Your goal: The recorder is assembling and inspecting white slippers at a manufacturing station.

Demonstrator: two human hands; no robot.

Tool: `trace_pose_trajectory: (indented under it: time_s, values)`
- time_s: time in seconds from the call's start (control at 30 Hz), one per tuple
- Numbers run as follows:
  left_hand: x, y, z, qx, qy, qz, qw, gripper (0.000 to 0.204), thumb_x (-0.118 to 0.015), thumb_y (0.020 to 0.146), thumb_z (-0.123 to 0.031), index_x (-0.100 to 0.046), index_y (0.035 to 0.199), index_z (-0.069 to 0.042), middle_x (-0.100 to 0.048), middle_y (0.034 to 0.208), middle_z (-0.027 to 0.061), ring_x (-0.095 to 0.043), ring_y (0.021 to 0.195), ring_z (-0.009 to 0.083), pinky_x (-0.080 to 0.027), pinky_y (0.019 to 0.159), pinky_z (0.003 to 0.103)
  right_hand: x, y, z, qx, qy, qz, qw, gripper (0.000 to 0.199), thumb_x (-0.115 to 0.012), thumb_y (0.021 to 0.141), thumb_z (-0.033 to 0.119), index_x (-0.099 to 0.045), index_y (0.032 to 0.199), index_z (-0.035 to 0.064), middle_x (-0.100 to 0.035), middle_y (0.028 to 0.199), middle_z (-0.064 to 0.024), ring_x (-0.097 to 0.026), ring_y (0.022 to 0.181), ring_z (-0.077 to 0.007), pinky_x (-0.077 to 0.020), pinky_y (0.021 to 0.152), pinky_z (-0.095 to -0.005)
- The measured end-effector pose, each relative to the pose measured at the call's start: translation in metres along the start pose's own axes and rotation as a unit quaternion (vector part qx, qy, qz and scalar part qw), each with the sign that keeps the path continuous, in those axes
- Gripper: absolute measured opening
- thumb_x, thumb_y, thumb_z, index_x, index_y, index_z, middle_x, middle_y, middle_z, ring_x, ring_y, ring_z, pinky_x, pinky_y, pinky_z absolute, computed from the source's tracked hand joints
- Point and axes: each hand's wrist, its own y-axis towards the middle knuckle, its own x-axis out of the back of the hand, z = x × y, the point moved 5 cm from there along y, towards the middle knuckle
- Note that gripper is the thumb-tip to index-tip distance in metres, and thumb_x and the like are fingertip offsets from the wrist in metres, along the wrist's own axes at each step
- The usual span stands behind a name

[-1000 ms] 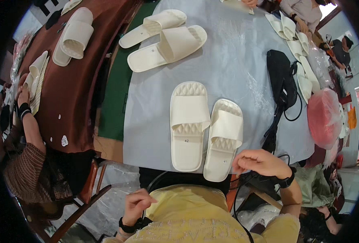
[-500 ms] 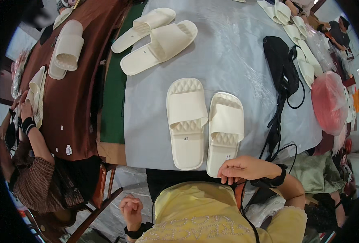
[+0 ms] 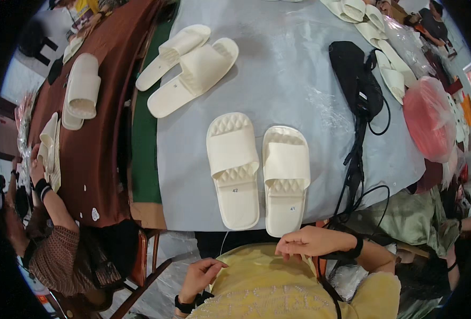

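Observation:
Two cream slippers lie side by side at the table's near edge, toes away from me. The left slipper (image 3: 232, 181) looks larger than the right slipper (image 3: 287, 186); both have quilted footbeds and a wide smooth strap. My right hand (image 3: 312, 241) hovers just past the heel of the right slipper, palm down, its fingers loosely bent with nothing visible in them. Low in front of my yellow top is my left hand (image 3: 199, 276), fingers loosely extended and apart from the slippers. Another cream pair, with a front slipper (image 3: 193, 80) overlapping its mate, lies farther off to the left.
Grey sheeting (image 3: 278, 69) covers my table. A black strapped bag (image 3: 355, 80) with trailing cords lies right, beside a pink plastic-wrapped bundle (image 3: 431, 119). On the brown-covered table (image 3: 113, 133) at left, a stacked slipper pair (image 3: 82, 90) rests; a co-worker's hand (image 3: 37, 167) touches other slippers.
The view has shifted slightly, so the table items sit lower and further left. My left hand has come up and inward, its fingers uncurling. My right hand has drawn back slightly from the right slipper.

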Motion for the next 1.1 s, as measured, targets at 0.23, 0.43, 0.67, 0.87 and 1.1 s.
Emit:
trace_pose_trajectory:
  time_s: [0.23,0.43,0.67,0.87,1.1]
  values:
    - [-0.034,0.026,-0.045,0.052,-0.083,0.125,0.987,0.023,-0.048,0.09,-0.017,-0.058,0.088,0.003,-0.044,0.056,0.0002,-0.043,0.046,0.0091,-0.034,0.043,0.021,-0.002,-0.018,-0.014,0.003,0.043,-0.078,0.996,0.031,-0.04,0.094,0.028,-0.057,0.101,0.0031,-0.062,0.081,-0.0014,-0.056,0.062,-0.009,-0.0446,0.058,-0.0231]
    - [-0.065,0.051,-0.08,0.078,-0.297,0.183,0.934,0.024,-0.044,0.091,-0.022,-0.055,0.09,0.0,-0.043,0.062,0.0003,-0.045,0.045,0.0121,-0.035,0.04,0.022,0.002,-0.027,-0.016,0.133,-0.051,-0.314,0.939,0.023,-0.048,0.09,0.024,-0.058,0.102,0.0074,-0.062,0.078,-0.0033,-0.059,0.063,-0.0153,-0.0463,0.057,-0.026]
    - [-0.083,0.06,-0.082,0.103,-0.371,0.221,0.896,0.022,-0.043,0.092,-0.024,-0.054,0.096,-0.005,-0.047,0.068,-0.0026,-0.046,0.05,0.0111,-0.031,0.043,0.021,-0.013,-0.027,0.019,0.359,-0.35,-0.411,0.762,0.039,-0.057,0.076,0.012,-0.057,0.113,0.0199,-0.053,0.076,0.0013,-0.057,0.061,-0.0116,-0.0447,0.049,-0.0222]
    - [-0.092,0.068,-0.086,0.132,-0.477,0.232,0.837,0.02,-0.04,0.093,-0.02,-0.052,0.093,-0.003,-0.048,0.068,-0.0006,-0.047,0.056,0.0107,-0.04,0.053,0.021,-0.026,-0.028,0.051,0.408,-0.471,-0.49,0.61,0.037,-0.064,0.066,0.012,-0.065,0.101,0.0261,-0.049,0.075,0.0046,-0.049,0.055,-0.0082,-0.0379,0.045,-0.0187]
    - [-0.093,0.065,-0.094,0.183,-0.561,0.234,0.772,0.016,-0.041,0.093,-0.016,-0.049,0.09,-0.002,-0.05,0.071,0.0012,-0.053,0.062,0.0108,-0.047,0.051,0.021,-0.037,-0.017,0.067,0.406,-0.525,-0.452,0.596,0.037,-0.064,0.065,0.014,-0.066,0.1,0.0262,-0.05,0.08,0.005,-0.049,0.057,-0.0064,-0.0379,0.049,-0.0183]
